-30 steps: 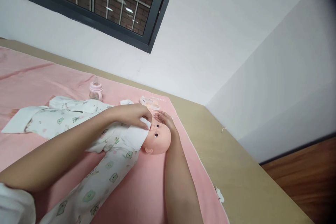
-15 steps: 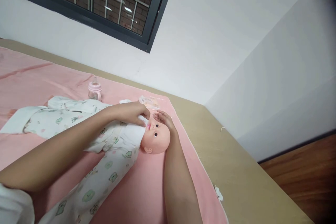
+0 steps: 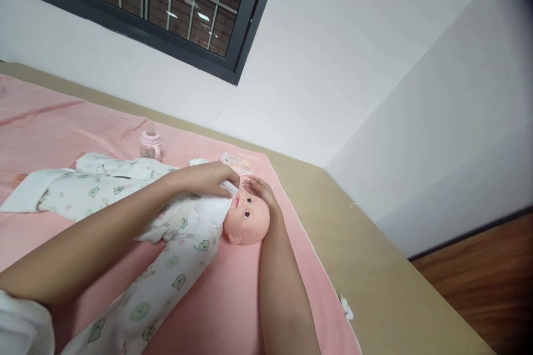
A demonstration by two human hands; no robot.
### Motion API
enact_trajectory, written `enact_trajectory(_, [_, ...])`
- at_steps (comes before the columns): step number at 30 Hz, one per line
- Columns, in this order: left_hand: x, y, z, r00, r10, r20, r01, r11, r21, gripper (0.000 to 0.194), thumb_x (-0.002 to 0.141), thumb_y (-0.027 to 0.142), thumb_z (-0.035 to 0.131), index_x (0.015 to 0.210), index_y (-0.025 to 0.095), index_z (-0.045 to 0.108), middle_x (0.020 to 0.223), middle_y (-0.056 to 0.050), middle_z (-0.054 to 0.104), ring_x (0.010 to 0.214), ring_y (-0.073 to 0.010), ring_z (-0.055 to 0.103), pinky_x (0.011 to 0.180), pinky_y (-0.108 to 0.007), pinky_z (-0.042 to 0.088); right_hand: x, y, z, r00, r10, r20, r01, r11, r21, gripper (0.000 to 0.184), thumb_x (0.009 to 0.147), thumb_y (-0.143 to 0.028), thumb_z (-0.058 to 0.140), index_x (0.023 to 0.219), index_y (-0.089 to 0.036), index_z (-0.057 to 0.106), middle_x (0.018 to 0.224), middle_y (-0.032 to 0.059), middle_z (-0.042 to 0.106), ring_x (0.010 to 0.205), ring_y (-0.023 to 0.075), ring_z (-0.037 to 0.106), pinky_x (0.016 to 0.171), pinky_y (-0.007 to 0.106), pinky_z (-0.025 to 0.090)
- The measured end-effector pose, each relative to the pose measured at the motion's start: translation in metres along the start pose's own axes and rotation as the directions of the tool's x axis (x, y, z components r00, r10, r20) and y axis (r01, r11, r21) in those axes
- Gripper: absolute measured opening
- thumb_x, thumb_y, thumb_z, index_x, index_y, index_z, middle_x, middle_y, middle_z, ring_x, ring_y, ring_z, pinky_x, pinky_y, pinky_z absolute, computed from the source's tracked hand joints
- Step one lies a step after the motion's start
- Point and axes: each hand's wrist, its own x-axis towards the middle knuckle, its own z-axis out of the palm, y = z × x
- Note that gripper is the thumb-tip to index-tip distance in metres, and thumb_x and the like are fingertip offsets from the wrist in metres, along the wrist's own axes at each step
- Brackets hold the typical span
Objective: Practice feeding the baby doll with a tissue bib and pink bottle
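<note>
A baby doll (image 3: 250,222) lies on its back on a pink blanket (image 3: 237,299), wearing a white outfit (image 3: 137,310) printed with green animals. Over its neck and chin is a white cloth (image 3: 214,208). My left hand (image 3: 212,179) reaches across the doll's chest, its fingers closed on the cloth's edge beside the mouth. Part of those fingers is hidden behind the cloth. On the far side of the doll's head, my right hand (image 3: 261,188) has its fingers stretched out near the cheek. My right forearm runs along the top of the head.
A pink baby bottle (image 3: 150,143) stands behind the doll's legs. A clear plastic packet (image 3: 236,162) lies beyond my hands. Near the blanket's right edge is a small white scrap (image 3: 346,308) on the wooden surface (image 3: 366,266). A barred window (image 3: 166,11) is in the wall behind.
My left hand has shifted slightly toward the doll's face, and the cloth's edge in it is raised a little. My right hand has hardly moved.
</note>
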Motion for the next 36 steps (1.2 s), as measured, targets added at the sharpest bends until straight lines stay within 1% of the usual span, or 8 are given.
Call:
enact_trajectory(8, [0.004, -0.003, 0.004, 0.998, 0.017, -0.054, -0.017, 1.000, -0.008, 0.020, 0.080, 0.014, 0.057, 0.094, 0.017, 0.071, 0.098, -0.002, 0.072, 0.088, -0.0179, 0.065, 0.074, -0.023, 0.042, 0.003, 0.003, -0.003, 1.000, -0.008, 0.016, 0.008, 1.000, 0.005, 0.029, 0.066, -0.026, 0.078, 0.093, -0.018, 0.068, 0.088, 0.0039, 0.074, 0.088, 0.0166, 0.070, 0.095, 0.031, 0.053])
enact_trajectory(13, [0.007, -0.008, 0.008, 0.992, -0.008, -0.124, 0.007, 1.000, -0.007, 0.018, 0.079, 0.015, 0.059, 0.093, 0.017, 0.072, 0.099, -0.003, 0.072, 0.090, -0.0189, 0.065, 0.076, -0.024, 0.044, 0.002, 0.001, 0.000, 1.000, 0.005, -0.017, -0.006, 1.000, -0.005, 0.026, 0.066, -0.023, 0.077, 0.090, -0.019, 0.069, 0.086, 0.0032, 0.074, 0.087, 0.0170, 0.070, 0.094, 0.031, 0.053])
enact_trajectory(18, [0.008, -0.008, 0.009, 0.988, -0.005, -0.155, 0.002, 1.000, -0.016, 0.017, 0.079, 0.014, 0.059, 0.090, 0.017, 0.072, 0.096, -0.004, 0.073, 0.087, -0.0192, 0.066, 0.075, -0.024, 0.045, 0.002, 0.000, 0.000, 1.000, 0.006, -0.011, -0.006, 1.000, -0.008, 0.026, 0.066, -0.023, 0.077, 0.091, -0.019, 0.069, 0.087, 0.0038, 0.074, 0.085, 0.0157, 0.070, 0.093, 0.030, 0.053])
enact_trajectory(23, [0.008, -0.011, 0.011, 0.984, -0.005, -0.179, 0.004, 1.000, -0.006, 0.017, 0.080, 0.014, 0.060, 0.092, 0.016, 0.072, 0.097, -0.004, 0.072, 0.088, -0.0196, 0.066, 0.075, -0.025, 0.045, 0.001, -0.001, 0.001, 1.000, 0.012, -0.013, -0.013, 1.000, -0.005, 0.028, 0.064, -0.023, 0.078, 0.090, -0.019, 0.069, 0.085, 0.0027, 0.074, 0.082, 0.0153, 0.069, 0.092, 0.030, 0.053])
enact_trajectory(27, [0.006, -0.007, 0.006, 0.985, -0.008, -0.172, 0.004, 1.000, -0.026, 0.017, 0.079, 0.012, 0.061, 0.092, 0.015, 0.072, 0.098, -0.003, 0.072, 0.090, -0.0184, 0.065, 0.078, -0.023, 0.044, 0.001, -0.001, 0.001, 1.000, 0.013, -0.017, -0.014, 1.000, -0.020, 0.030, 0.063, -0.026, 0.079, 0.090, -0.019, 0.069, 0.087, 0.0027, 0.074, 0.086, 0.0166, 0.070, 0.095, 0.032, 0.052])
enact_trajectory(31, [0.002, 0.004, 0.001, 0.994, 0.002, -0.107, -0.007, 0.999, -0.046, 0.018, 0.080, 0.011, 0.061, 0.095, 0.016, 0.071, 0.102, -0.002, 0.071, 0.094, -0.0171, 0.064, 0.079, -0.021, 0.043, 0.001, 0.000, -0.001, 1.000, 0.001, 0.001, -0.001, 0.999, -0.032, 0.032, 0.063, -0.028, 0.079, 0.092, -0.020, 0.069, 0.089, 0.0031, 0.074, 0.088, 0.0174, 0.070, 0.098, 0.034, 0.051])
enact_trajectory(33, [0.001, 0.007, 0.002, 0.997, 0.010, -0.073, -0.013, 0.999, -0.040, 0.019, 0.081, 0.013, 0.062, 0.097, 0.017, 0.071, 0.101, -0.002, 0.071, 0.094, -0.0169, 0.064, 0.078, -0.020, 0.043, 0.002, 0.001, -0.002, 1.000, -0.003, 0.013, 0.004, 0.999, -0.034, 0.032, 0.063, -0.028, 0.080, 0.092, -0.020, 0.069, 0.089, 0.0031, 0.074, 0.088, 0.0174, 0.070, 0.098, 0.035, 0.050])
enact_trajectory(36, [0.002, 0.005, 0.006, 0.998, 0.048, -0.048, -0.049, 0.999, -0.020, 0.016, 0.081, 0.015, 0.062, 0.093, 0.018, 0.071, 0.097, -0.001, 0.071, 0.090, -0.0172, 0.064, 0.075, -0.021, 0.043, 0.003, 0.002, -0.002, 1.000, -0.001, 0.011, 0.001, 1.000, -0.022, 0.032, 0.062, -0.028, 0.080, 0.091, -0.020, 0.069, 0.088, 0.0028, 0.074, 0.087, 0.0180, 0.070, 0.099, 0.035, 0.050])
